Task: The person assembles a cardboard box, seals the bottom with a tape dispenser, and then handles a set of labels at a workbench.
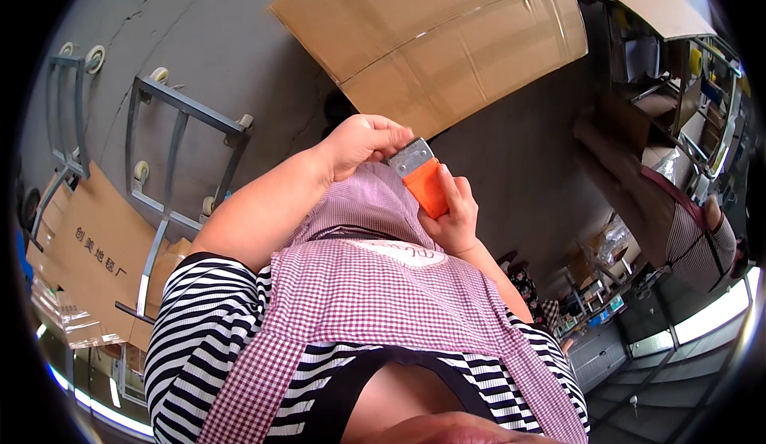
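Observation:
My right hand (455,214) is closed round an orange tape dispenser (427,189) with a toothed metal head, held in front of my apron. Close to its toothed edge, my left hand (363,147) has thumb and fingers pinched together. Whatever is between those fingertips, if anything, is too small to make out. Beyond both hands lies a large brown cardboard carton (447,37), with clear tape along its surface. Its nearest corner comes close to the dispenser's head in the picture.
Metal-framed trolleys (169,145) with pale wheels stand to the left. A flat cardboard piece (104,240) leans by them. Another person (694,240) is at the right, near a cluttered rack (710,125). Grey cracked floor (215,37) stretches off at the upper left.

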The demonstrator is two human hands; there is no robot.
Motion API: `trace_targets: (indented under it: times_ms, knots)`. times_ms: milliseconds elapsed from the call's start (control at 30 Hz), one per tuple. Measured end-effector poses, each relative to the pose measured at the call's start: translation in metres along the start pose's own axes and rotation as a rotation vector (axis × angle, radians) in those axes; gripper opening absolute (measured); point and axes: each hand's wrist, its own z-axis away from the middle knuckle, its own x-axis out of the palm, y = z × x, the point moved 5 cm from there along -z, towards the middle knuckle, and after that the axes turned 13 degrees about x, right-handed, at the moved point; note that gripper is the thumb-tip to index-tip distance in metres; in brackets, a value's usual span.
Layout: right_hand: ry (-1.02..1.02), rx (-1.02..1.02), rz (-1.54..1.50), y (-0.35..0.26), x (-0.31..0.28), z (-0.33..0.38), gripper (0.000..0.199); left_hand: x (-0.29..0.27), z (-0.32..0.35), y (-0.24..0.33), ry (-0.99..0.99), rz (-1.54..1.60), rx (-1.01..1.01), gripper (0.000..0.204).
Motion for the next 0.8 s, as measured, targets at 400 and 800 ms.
trace_targets:
  times_ms: [400, 800]
  knots:
    - [-0.256, 0.328, 0.353, 0.065, 0.072, 0.059, 0.088, -0.210, -0.041, 0.127, 0.837, -0.977, 0.798, 0.014]
    - [-0.475, 0.911, 0.034, 0.174, 0.126, 0.055, 0.083, -0.236, -0.087, 0.115, 1.112, -0.158, 0.601, 0.061]
